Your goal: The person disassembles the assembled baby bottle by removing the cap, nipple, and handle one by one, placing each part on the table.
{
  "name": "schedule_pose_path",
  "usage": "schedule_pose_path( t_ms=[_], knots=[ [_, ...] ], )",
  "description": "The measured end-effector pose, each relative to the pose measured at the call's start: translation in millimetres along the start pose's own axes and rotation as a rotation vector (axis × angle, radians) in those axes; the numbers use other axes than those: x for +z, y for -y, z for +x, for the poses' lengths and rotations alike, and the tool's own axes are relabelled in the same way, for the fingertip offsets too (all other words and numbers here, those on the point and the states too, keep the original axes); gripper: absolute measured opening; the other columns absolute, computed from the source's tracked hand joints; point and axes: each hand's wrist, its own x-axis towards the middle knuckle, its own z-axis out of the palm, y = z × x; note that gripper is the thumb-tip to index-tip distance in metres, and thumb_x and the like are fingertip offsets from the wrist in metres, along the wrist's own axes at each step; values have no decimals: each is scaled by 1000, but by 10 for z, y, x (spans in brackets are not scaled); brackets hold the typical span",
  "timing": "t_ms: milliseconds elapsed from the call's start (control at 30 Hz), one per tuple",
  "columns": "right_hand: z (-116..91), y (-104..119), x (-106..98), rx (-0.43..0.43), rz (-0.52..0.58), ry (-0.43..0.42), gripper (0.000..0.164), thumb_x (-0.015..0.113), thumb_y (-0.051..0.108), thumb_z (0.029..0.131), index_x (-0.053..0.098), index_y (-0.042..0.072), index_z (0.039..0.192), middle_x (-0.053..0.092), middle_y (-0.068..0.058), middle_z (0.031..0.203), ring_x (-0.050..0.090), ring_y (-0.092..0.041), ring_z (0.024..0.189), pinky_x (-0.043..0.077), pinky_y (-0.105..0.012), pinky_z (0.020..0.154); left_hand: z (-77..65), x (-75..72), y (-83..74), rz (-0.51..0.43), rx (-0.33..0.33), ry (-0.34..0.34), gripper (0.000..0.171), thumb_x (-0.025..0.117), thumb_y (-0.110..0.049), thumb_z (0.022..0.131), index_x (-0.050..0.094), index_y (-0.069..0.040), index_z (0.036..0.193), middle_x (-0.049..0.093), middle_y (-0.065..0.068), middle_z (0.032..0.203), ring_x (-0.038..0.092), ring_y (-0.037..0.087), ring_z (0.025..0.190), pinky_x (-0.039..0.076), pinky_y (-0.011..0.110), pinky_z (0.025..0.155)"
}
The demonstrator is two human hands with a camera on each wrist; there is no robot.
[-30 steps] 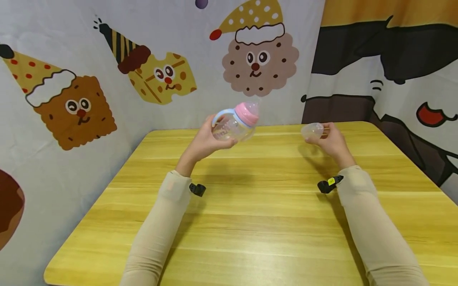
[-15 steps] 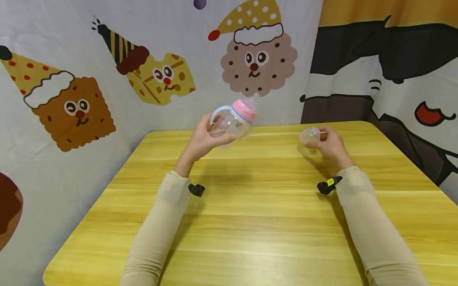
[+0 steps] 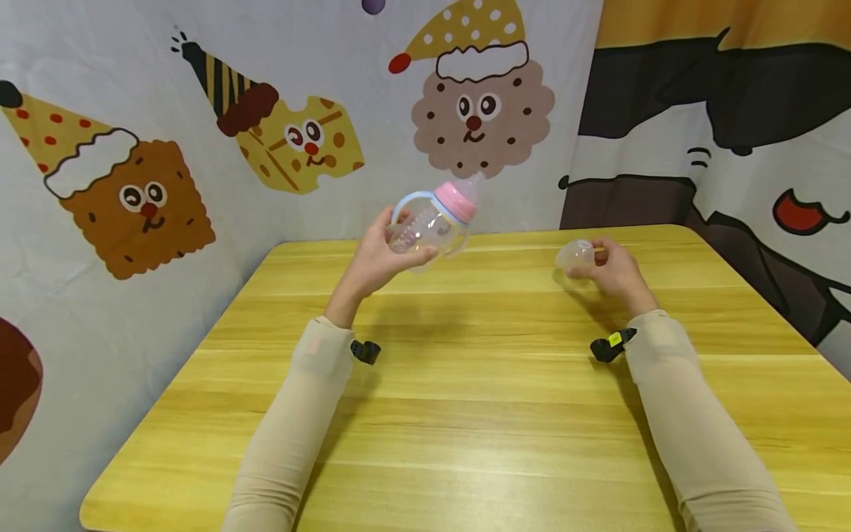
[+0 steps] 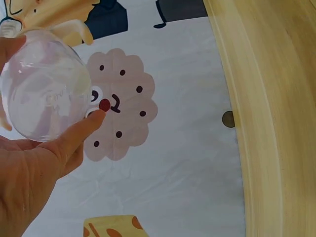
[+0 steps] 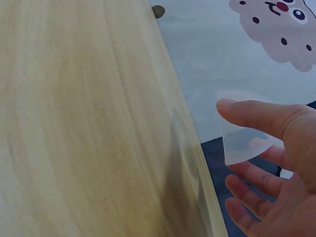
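A clear baby bottle [image 3: 419, 230] with a pink collar, a see-through nipple and pale blue handles is gripped round its body by my left hand [image 3: 375, 258]. It is held above the far side of the table, tilted so the nipple points up and right. The left wrist view shows the round base of the bottle [image 4: 47, 94], with the left hand [image 4: 34, 173] curled about it. Farther right, my right hand [image 3: 617, 270] pinches a translucent dome-shaped cap [image 3: 575, 255]. In the right wrist view the cap [image 5: 242, 143] sits between thumb and fingers, its wide rim facing left.
Both hands are over the far part of a wood-grain table [image 3: 465, 414] with rounded corners. Right behind its back edge hangs a cloth backdrop [image 3: 372, 199] printed with cartoon biscuits and cheese.
The bottle in my left hand has tipped a little more upright and shifted slightly left. My right hand, still pinching the cap, has lowered it slightly.
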Motion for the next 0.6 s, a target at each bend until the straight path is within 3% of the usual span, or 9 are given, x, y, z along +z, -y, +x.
schedule_pose_path(
  t_ms=[200, 367, 600],
  knots=[
    [-9, 18, -2, 4, 9, -6, 84, 74, 28, 101, 26, -8, 160, 42, -38, 149, 45, -52, 133, 41, -65, 111, 11, 18, 22, 65, -19, 10, 84, 90, -23, 84, 47, -8, 155, 45, 19, 153, 56, 35, 127, 59, 46, 98],
    [-13, 24, -10, 6, 15, -4, 84, 74, 27, 101, 26, -9, 160, 41, -39, 150, 43, -53, 134, 41, -65, 112, 17, 28, 51, 115, -11, 5, 76, 90, -23, 83, 58, -3, 148, 46, 21, 143, 54, 36, 127, 58, 44, 101],
    [-8, 3, -14, 7, 5, -2, 83, 74, 27, 100, 27, -8, 159, 44, -38, 146, 48, -49, 127, 46, -58, 103, 14, 15, 66, 62, -16, 0, 79, 89, -25, 84, 51, -10, 152, 42, 17, 151, 49, 35, 136, 51, 50, 110]
  ],
)
